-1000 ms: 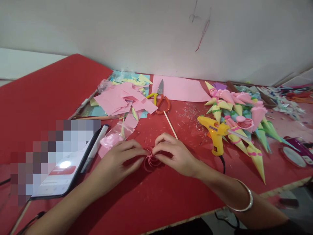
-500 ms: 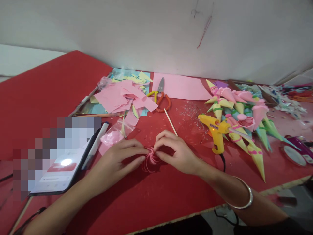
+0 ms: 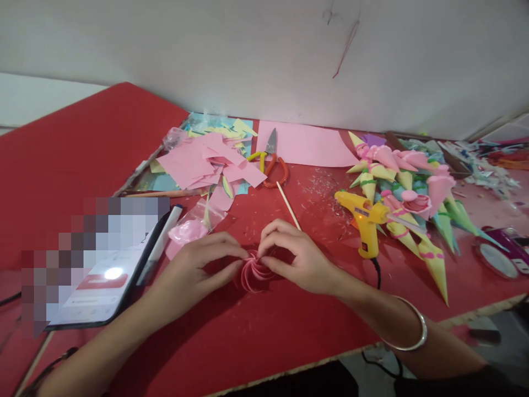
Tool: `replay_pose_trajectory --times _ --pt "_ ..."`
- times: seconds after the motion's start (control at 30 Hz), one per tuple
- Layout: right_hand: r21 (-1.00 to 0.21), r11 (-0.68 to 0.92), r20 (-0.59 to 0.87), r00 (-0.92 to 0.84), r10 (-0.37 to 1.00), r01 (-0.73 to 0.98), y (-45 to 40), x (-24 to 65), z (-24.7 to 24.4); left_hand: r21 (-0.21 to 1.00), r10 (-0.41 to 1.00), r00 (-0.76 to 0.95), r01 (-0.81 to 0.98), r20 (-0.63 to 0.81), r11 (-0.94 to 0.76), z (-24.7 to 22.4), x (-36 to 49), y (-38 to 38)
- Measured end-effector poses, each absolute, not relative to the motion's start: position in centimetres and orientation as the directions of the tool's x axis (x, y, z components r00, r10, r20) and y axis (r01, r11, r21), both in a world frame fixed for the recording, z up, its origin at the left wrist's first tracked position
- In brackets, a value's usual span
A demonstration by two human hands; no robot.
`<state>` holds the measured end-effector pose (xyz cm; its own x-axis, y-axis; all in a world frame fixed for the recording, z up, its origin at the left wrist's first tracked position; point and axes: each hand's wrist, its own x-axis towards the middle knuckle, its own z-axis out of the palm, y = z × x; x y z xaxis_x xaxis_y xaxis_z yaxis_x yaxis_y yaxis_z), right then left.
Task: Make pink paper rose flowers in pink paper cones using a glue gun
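Observation:
A pink swirl of curved paper strips (image 3: 254, 274) lies on the red table between my hands, its strips fanning out from a centre. My left hand (image 3: 206, 264) pinches the swirl's left upper side between thumb and fingers. On the other side, my right hand (image 3: 295, 256) grips the swirl near its centre with curled fingers; the fingertips partly cover the paper. A thin wooden stick (image 3: 288, 205) lies just behind my right hand. To the right rests a yellow glue gun (image 3: 366, 223) with a small orange light on it.
Scissors (image 3: 270, 157) and pink paper pieces (image 3: 198, 160) lie at the back, before a large pink sheet (image 3: 306, 143). Paper cones (image 3: 433, 264) are heaped on the right. A phone (image 3: 99, 281) and a marker (image 3: 165, 234) sit left, beside a plastic bag (image 3: 190, 229).
My left fingers have shifted slightly left on the swirl, and more of its strips show now. My right hand stays nearly in place.

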<state>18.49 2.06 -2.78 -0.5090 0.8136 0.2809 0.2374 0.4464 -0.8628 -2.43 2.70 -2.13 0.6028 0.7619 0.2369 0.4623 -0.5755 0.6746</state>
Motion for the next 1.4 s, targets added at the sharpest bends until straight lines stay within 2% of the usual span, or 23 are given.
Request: replay_pose_trajectory --times 0.13,0.23,0.53,0.77,1.17,1.4 --pt "-0.862 0.449 0.279 -0.519 0.808 0.235 1.92 18.49 -2.73 0.540 0.711 0.601 0.486 0.365 -0.688 -2.18 -2.02 2.46" --pt "-0.865 0.450 0.282 -0.529 0.800 0.220 1.82 18.48 -2.76 0.505 0.700 0.611 0.501 0.370 -0.703 -2.15 -1.79 2.28" --pt "-0.918 0.368 0.245 -0.520 0.819 0.147 1.85 18.50 -2.84 0.557 0.695 0.640 0.462 0.329 -0.690 -2.00 -1.90 2.27" --pt "-0.921 0.362 0.239 -0.520 0.820 0.147 1.81 18.57 -2.72 0.612 0.719 0.630 0.453 0.294 -0.648 -1.68 -1.65 2.26" --pt "-0.933 0.346 0.254 -0.507 0.824 0.096 1.78 18.48 -2.57 0.549 0.656 0.653 0.412 0.379 -0.727 -1.71 -1.82 2.21" --pt "-0.934 0.342 0.251 -0.495 0.832 0.101 1.85 18.48 -2.62 0.582 0.680 0.642 0.418 0.355 -0.698 -2.29 -1.99 2.16"
